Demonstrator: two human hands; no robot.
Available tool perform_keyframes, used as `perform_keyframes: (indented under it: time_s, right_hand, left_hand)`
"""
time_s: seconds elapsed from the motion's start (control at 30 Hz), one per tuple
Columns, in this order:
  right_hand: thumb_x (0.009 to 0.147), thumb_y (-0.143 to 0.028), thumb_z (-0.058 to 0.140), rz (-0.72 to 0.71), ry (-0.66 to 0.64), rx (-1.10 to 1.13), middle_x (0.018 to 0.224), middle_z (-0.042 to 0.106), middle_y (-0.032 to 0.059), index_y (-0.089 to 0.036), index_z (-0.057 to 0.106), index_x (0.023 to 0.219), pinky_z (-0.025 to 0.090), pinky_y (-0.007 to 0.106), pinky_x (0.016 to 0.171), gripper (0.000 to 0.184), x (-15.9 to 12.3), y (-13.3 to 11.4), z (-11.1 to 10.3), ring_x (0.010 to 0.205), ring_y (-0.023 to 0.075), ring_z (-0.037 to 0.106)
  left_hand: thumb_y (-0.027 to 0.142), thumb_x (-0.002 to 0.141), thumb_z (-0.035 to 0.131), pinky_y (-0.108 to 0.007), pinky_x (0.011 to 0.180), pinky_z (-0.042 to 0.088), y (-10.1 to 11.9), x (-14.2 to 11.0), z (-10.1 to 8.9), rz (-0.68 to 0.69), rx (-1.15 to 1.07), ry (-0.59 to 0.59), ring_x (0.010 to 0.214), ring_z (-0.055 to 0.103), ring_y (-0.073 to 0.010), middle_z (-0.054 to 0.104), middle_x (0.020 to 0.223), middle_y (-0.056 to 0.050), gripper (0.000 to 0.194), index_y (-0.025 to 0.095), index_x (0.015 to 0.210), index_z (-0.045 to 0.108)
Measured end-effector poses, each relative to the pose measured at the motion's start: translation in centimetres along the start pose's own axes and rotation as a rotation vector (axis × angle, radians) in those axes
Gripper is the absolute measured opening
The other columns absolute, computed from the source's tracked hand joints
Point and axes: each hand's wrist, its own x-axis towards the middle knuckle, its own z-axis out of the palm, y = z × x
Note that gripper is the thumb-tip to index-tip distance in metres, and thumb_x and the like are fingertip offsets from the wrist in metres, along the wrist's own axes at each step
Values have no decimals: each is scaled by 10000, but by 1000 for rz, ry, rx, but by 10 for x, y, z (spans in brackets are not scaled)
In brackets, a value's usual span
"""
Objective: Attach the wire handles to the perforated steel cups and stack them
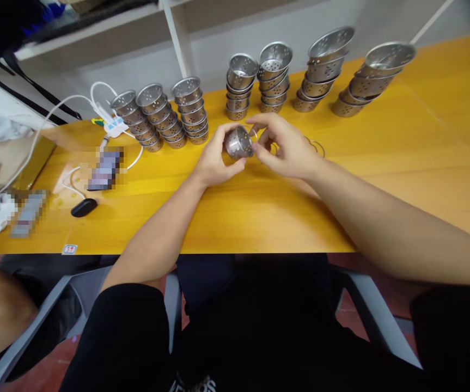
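A small perforated metal cup (238,142) is tilted on its side above the table, its base turned partly to the right. My left hand (217,158) is wrapped around it, fingers over the top and thumb below. From the right, my right hand (280,144) is at the cup's edge with thumb and fingers in a pinch. A thin metal ring (255,133) shows between those fingers, close to the cup; part of it is hidden. More thin rings (318,148) lie on the table behind my right wrist.
Stacks of perforated cups stand along the back, three at left (151,117) and several at right (275,76), some leaning. A power strip (115,126), a phone (106,170) and a black mouse-like object (84,207) lie left on the yellow table (235,228). Another person's arm (1,288) is at lower left.
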Motion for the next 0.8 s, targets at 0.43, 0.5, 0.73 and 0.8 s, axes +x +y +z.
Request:
perform_keyframes:
  time_s: [0.43,0.5,0.73,0.8]
  right_hand:
    - [1177,-989,738,-212,-87,23,1601,815,143,-350,901,1191,572,756,1439,659,3,5,-6,1582,497,770]
    - [1161,-984,780,-230,-47,59,1537,843,144,-341,893,1150,620,740,1391,652,4,8,-3,1511,487,807]
    - [1005,-986,997,-149,-25,276,1361,897,145,-337,915,1003,695,738,1311,654,8,7,-1,1380,471,853]
    - [949,-987,1045,-100,-83,384,1335,910,142,-340,931,994,715,747,1291,659,9,9,-5,1330,465,869]
  left_hand:
    - [1100,1029,621,-571,1315,715,-8,0,-11,51,-151,-50,1542,842,-411,813,1712,-163,1041,309,1705,609]
    - [1148,971,649,-548,1248,737,-10,2,-10,52,-195,-48,1453,874,-401,851,1629,-156,1088,294,1644,657]
    - [1123,975,718,-479,1109,754,-12,3,-13,114,-267,-38,1297,899,-343,888,1508,-121,1032,294,1589,695]
    - [1127,996,698,-493,1129,748,-17,1,-13,100,-230,-24,1267,893,-338,886,1483,-120,1026,289,1588,702]
